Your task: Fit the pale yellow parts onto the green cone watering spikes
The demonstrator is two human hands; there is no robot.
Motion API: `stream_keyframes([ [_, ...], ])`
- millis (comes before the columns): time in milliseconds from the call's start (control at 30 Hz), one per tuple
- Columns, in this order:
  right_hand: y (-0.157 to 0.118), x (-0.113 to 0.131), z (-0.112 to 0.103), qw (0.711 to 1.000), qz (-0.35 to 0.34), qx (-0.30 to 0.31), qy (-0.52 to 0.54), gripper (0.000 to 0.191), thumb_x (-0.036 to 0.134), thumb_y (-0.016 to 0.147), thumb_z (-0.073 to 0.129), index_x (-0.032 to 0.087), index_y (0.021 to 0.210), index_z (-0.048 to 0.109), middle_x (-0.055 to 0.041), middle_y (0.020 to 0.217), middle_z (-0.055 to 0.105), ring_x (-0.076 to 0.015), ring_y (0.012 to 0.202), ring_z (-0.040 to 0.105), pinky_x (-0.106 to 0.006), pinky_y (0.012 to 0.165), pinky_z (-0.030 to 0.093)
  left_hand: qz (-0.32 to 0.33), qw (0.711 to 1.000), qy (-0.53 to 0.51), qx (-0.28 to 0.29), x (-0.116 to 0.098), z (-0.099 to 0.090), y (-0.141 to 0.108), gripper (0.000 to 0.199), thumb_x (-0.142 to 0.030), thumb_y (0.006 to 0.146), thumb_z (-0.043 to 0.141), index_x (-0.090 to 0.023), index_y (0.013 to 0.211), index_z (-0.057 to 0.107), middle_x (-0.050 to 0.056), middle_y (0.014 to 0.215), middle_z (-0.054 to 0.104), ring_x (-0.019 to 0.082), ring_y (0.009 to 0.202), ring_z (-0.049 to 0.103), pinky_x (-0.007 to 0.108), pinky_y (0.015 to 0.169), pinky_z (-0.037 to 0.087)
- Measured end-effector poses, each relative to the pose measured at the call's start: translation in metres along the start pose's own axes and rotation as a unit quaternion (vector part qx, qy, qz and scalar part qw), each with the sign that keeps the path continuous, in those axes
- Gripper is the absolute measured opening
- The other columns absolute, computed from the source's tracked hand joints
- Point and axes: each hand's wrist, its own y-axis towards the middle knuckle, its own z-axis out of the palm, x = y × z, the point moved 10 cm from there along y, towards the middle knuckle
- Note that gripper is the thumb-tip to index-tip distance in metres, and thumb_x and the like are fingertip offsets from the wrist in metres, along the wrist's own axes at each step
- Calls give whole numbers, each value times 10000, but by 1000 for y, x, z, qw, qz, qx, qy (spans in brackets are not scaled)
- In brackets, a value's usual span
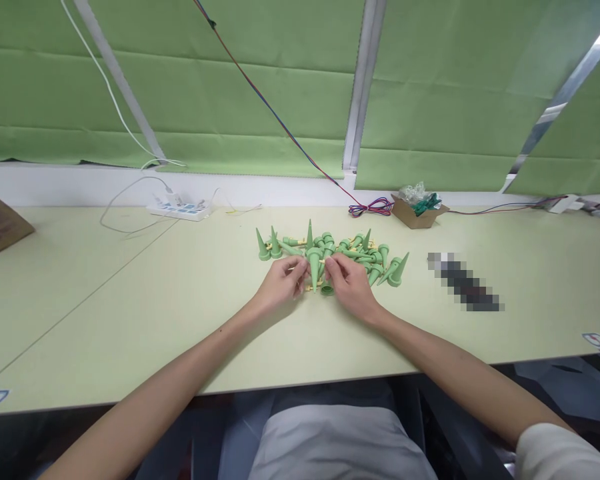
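Observation:
A green plastic plant-watering spike [313, 270] hangs point down between my two hands, its wide cap end up. My left hand [284, 279] is closed in a pinch at the left side of this spike. My right hand [353, 283] is also pinched, close to the spike's right side; a small pale yellow bit shows by its fingertips, too small to name. Around and behind the hands lies a loose pile of similar green spikes [375, 257] with small yellow parts among them. Several spikes, such as one at the left [263, 245], stand point up on their caps.
A white power strip [180, 209] sits at the back left of the table [130, 320]. Behind the pile are a coiled red-blue cable [371, 208] and a small cardboard box [414, 215] holding plastic bags. A pixelated dark object [467, 285] lies right; a brown item [0, 223] is far left.

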Motion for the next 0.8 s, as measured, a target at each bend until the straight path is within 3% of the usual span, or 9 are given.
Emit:
stream_keyframes([
  [200,1,3,3,1000,-16,13,-18,367,425,1004,437,200,738,554,7,651,544,-125,552,440,-265,552,339,-61,989,-124,60,15,13,0,520,-632,902,496,-151,748,622,36,631,548,124,518,512,247,431,391],
  [500,0,1,6,999,-17,31,-13,377,419,1006,428,201,709,509,18,620,507,-122,546,435,-266,553,330,2,998,-11,58,-4,6,-5,409,-546,887,589,-171,727,550,-16,561,507,104,489,484,247,484,390],
  [633,0,-1,7,999,-13,34,-16,394,426,1005,424,204,681,451,33,585,442,-115,533,392,-268,544,307,28,997,50,61,-8,6,-7,367,-489,881,614,-181,723,492,-44,532,459,92,475,442,231,472,329],
  [733,-1,-1,8,999,-9,35,-24,419,427,998,430,205,645,386,44,556,377,-106,515,331,-273,525,267,44,995,85,34,-10,4,-7,316,-436,826,686,-186,784,499,-61,554,434,89,489,410,224,458,302],
  [800,-1,-1,10,999,-11,41,-29,433,420,998,423,205,627,364,46,542,353,-104,507,310,-277,520,249,65,992,108,13,-13,2,-6,284,-396,798,716,-179,870,547,-48,623,480,97,537,435,227,487,351],
])
